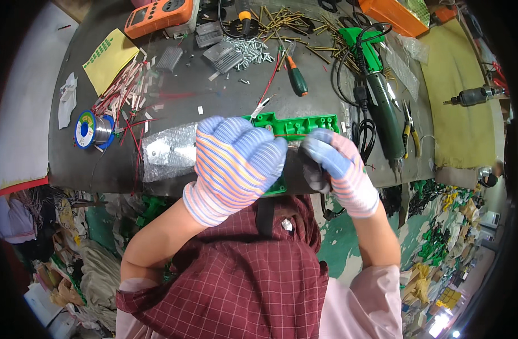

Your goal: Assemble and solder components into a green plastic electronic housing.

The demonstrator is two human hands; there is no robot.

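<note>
One left hand curled up, one right hand part-curled, both at green case; cannot tell what either holds.

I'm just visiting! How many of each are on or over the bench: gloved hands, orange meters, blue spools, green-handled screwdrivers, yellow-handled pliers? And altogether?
Gloved hands: 2 (left hand, right hand)
Orange meter: 1
Blue spool: 1
Green-handled screwdriver: 1
Yellow-handled pliers: 1 pair
Total: 6
</note>
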